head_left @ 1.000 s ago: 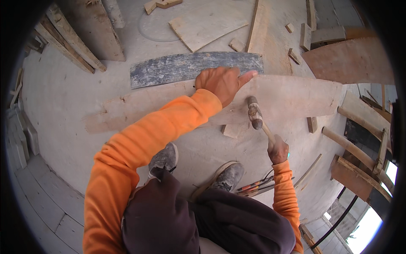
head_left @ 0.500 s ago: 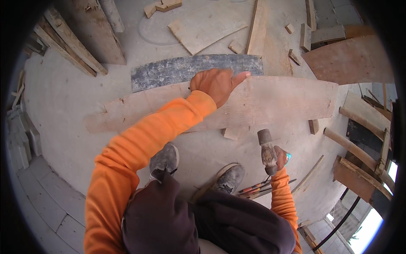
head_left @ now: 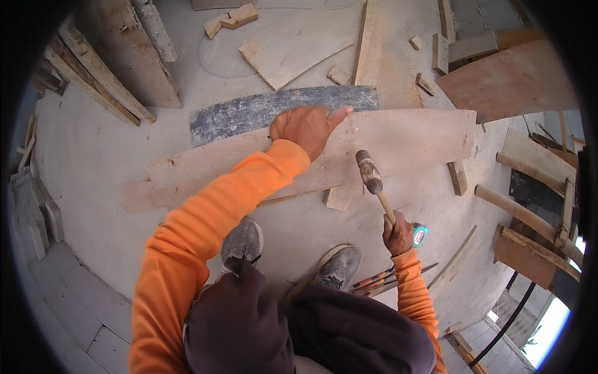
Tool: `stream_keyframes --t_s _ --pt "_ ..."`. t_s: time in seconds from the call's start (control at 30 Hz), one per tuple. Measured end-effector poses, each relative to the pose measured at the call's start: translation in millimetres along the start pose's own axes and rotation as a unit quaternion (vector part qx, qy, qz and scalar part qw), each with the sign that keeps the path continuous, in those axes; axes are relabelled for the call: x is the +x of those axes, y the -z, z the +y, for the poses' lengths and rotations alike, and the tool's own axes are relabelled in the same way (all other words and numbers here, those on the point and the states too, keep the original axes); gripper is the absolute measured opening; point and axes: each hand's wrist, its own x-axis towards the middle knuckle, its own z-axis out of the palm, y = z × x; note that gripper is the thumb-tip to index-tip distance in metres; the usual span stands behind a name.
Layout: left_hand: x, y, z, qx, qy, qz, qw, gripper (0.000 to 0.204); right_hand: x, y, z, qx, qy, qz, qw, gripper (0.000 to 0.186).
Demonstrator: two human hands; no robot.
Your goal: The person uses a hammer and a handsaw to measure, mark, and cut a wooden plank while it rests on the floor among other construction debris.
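My left hand (head_left: 302, 131) grips the upper edge of a long, pale plywood board (head_left: 411, 143), fingers curled over it and thumb stretched rightward along it. Just above this board lies a grey, weathered board (head_left: 224, 118). My right hand (head_left: 398, 234) is closed round the handle of a hammer (head_left: 369, 171), whose head hangs over the plywood right of my left hand. A turquoise tape measure (head_left: 420, 235) sits beside my right hand; whether I touch it is unclear. Short wood blocks (head_left: 336, 199) show beneath the plywood's lower edge.
Upright planks (head_left: 140, 56) stand at upper left. Loose plywood (head_left: 293, 43), offcuts and a reddish panel (head_left: 504, 78) lie at the back. A wooden framework (head_left: 517, 212) is at the right, slim tools (head_left: 386, 280) near my right shoe (head_left: 333, 265), grey slabs (head_left: 47, 206) at far left.
The hammer dropped back toward my right hand half a second ago; its head is now forward over the plywood again. My left hand and the plywood sit slightly farther left.
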Motion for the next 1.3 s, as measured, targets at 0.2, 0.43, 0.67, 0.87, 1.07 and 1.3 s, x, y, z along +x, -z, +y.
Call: stream_keyframes --t_s 0.2,0.43,0.67,0.87,1.07,1.3 --pt "-4 -1 -6 0.032 -0.023 0.024 0.999 0.073 -6 -5 -24 0.028 -0.040 0.003 0.999 0.019" --pt "16 22 -17 0.027 0.057 -0.066 0.996 0.081 -60 -21 -71 0.016 -0.331 0.221 0.917 0.028" --pt "25 10 -13 -0.073 0.057 -0.244 0.965 0.090 -108 -32 -37 -0.126 -0.432 0.102 0.887 0.041" --pt "3 -17 -4 -0.110 0.045 -0.309 0.944 0.090 2 31 -100 0.232 -0.201 0.163 0.938 0.029" --pt "-10 -24 8 -0.097 0.023 -0.375 0.922 0.096 53 30 -127 0.462 -0.105 0.064 0.878 0.020" --pt "-16 -16 9 -0.036 -0.029 -0.365 0.930 0.094 49 5 -125 0.396 -0.136 0.077 0.905 0.021"
